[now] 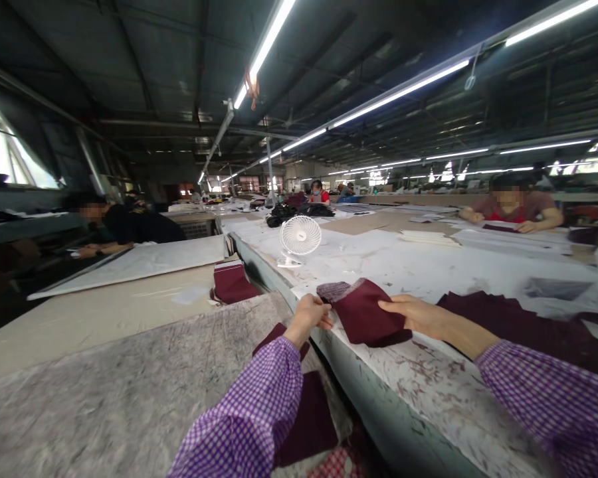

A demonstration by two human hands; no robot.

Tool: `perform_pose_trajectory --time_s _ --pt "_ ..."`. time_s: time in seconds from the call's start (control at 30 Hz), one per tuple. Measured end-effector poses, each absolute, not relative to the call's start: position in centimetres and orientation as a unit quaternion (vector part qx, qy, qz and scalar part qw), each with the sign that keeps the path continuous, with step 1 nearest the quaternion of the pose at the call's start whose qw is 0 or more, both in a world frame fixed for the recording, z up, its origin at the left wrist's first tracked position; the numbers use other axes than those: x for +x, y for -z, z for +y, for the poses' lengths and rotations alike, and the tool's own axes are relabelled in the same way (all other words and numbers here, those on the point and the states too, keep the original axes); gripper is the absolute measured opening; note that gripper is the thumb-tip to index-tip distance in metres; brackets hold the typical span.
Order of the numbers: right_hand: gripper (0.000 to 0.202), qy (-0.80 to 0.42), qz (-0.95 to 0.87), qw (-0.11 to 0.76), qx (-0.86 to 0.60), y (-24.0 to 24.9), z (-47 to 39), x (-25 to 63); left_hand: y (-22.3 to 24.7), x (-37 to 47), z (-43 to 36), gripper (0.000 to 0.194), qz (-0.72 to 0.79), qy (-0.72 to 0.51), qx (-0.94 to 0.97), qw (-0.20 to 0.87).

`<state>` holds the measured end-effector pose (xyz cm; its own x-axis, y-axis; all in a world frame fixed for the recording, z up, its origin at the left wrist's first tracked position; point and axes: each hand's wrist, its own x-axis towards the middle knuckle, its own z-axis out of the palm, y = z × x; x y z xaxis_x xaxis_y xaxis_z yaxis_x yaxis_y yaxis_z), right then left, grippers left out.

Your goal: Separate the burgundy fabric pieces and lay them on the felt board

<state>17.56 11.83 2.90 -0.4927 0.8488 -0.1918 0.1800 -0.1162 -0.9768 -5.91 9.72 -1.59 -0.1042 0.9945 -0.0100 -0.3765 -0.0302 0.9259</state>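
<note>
Between my hands is a maroon fabric piece (371, 312), raised over the near edge of the white table, with a greyish patch at its upper left. My right hand (411, 313) grips its right side, thumb on top. At the left edge of the fabric, my left hand (311, 317) is closed with bent fingers; whether cloth is pinched in them is hidden. Under my left forearm lie more maroon pieces (309, 418), partly covered by the sleeve. A stack of maroon pieces (232, 282) sits farther off on the left table. To the right spreads a larger maroon pile (508, 332).
A white fan (300, 236) stands on the white table (359, 255), with black cloth (299, 211) behind it. A gap separates this table from the stained left one (129, 378). Co-workers sit at left (139, 222) and right (511, 206). Clear plastic (578, 289) lies at right.
</note>
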Motion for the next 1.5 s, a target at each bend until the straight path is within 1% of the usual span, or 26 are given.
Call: perform_pose_trajectory --time_s 0.07,0.13,0.2,0.23,0.33,0.43,0.47,0.53,0.6,0.63,0.7,0.73,0.8,0.87,0.93,1.0,1.07,1.1,1.13,1.17,1.27,1.3,1.37,1.5 --pt "0.026 -0.623 -0.609 0.265 -0.413 -3.6 11.5 18.0 1.2 -7.2 8.8 0.031 0.436 -0.63 0.385 0.515" --pt "0.029 -0.622 -0.619 0.252 -0.408 -4.7 10.5 18.1 0.7 -7.6 7.6 0.032 0.447 -0.649 0.424 0.447" --pt "0.033 -0.631 -0.634 0.223 -0.388 -5.7 9.3 18.1 0.0 -7.1 6.3 0.037 0.441 -0.66 0.468 0.387" --pt "0.035 -0.637 -0.641 0.204 -0.375 -6.0 8.6 18.1 -0.4 -6.7 5.7 0.04 0.434 -0.661 0.483 0.375" --pt "0.038 -0.638 -0.658 0.167 -0.363 -6.5 6.6 18.3 -1.8 -5.2 4.0 0.048 0.41 -0.647 0.496 0.409" --pt "0.037 -0.614 -0.67 0.162 -0.385 -6.3 4.9 19.3 -3.0 -3.5 2.8 0.054 0.41 -0.622 0.487 0.456" --pt "0.038 -0.598 -0.676 0.164 -0.398 -6.2 4.4 19.7 -3.2 -2.9 2.5 0.052 0.407 -0.61 0.487 0.475" --pt "0.04 -0.546 -0.7 0.157 -0.431 -6.2 3.7 20.8 -3.1 -1.6 2.1 0.039 0.396 -0.579 0.499 0.509" --pt "0.04 -0.489 -0.737 0.111 -0.453 -6.3 3.4 21.8 -2.3 -0.1 2.0 0.024 0.395 -0.541 0.527 0.524" --pt "0.04 -0.462 -0.76 0.08 -0.451 -6.3 3.4 22.3 -1.7 0.7 2.0 0.017 0.408 -0.518 0.547 0.516" --pt "0.038 -0.41 -0.805 0.04 -0.428 -6.3 3.8 23.1 -0.4 2.0 2.2 0.007 0.451 -0.48 0.593 0.464" --pt "0.036 -0.388 -0.822 0.039 -0.416 -6.2 4.2 23.4 0.3 2.7 2.4 0.005 0.469 -0.473 0.612 0.427" --pt "0.03 -0.373 -0.831 0.066 -0.408 -5.5 5.0 24.0 1.2 3.6 2.8 0.011 0.473 -0.494 0.636 0.358" --pt "0.024 -0.399 -0.814 0.087 -0.414 -4.7 5.8 24.6 1.7 4.4 3.4 0.017 0.441 -0.524 0.651 0.326" --pt "0.021 -0.441 -0.79 0.079 -0.419 -4.2 6.2 25.4 1.8 4.9 3.9 0.018 0.431 -0.499 0.685 0.31" --pt "0.023 -0.488 -0.769 0.012 -0.412 -4.1 6.4 26.2 1.6 5.3 4.4 0.013 0.464 -0.425 0.726 0.279" --pt "0.026 -0.521 -0.75 -0.093 -0.397 -4.6 6.3 26.9 1.3 5.7 4.6 0.014 0.492 -0.347 0.762 0.239" --pt "0.027 -0.515 -0.749 -0.126 -0.397 -4.9 6.3 27.1 1.2 5.8 4.6 0.016 0.497 -0.318 0.776 0.22" --pt "0.028 -0.488 -0.762 -0.133 -0.403 -5.2 6.2 27.3 1.0 6.0 4.6 0.018 0.498 -0.299 0.788 0.204" --pt "0.027 -0.444 -0.786 -0.11 -0.415 -5.3 6.3 27.3 0.9 6.1 4.7 0.019 0.497 -0.286 0.797 0.191" --pt "0.022 -0.286 -0.851 0.038 -0.438 -5.1 6.6 26.9 0.7 6.4 4.7 0.019 0.494 -0.274 0.805 0.182" --pt "0.022 -0.246 -0.862 0.072 -0.436 -4.8 6.7 26.6 0.7 6.4 4.7 0.02 0.494 -0.274 0.804 0.187" --pt "0.025 -0.199 -0.875 0.096 -0.43 -4.2 7.0 26.1 0.7 6.4 4.8 0.02 0.495 -0.28 0.798 0.198" --pt "0.024 -0.183 -0.887 0.084 -0.415 -3.6 7.1 25.8 0.9 6.2 4.9 0.019 0.495 -0.299 0.789 0.207"
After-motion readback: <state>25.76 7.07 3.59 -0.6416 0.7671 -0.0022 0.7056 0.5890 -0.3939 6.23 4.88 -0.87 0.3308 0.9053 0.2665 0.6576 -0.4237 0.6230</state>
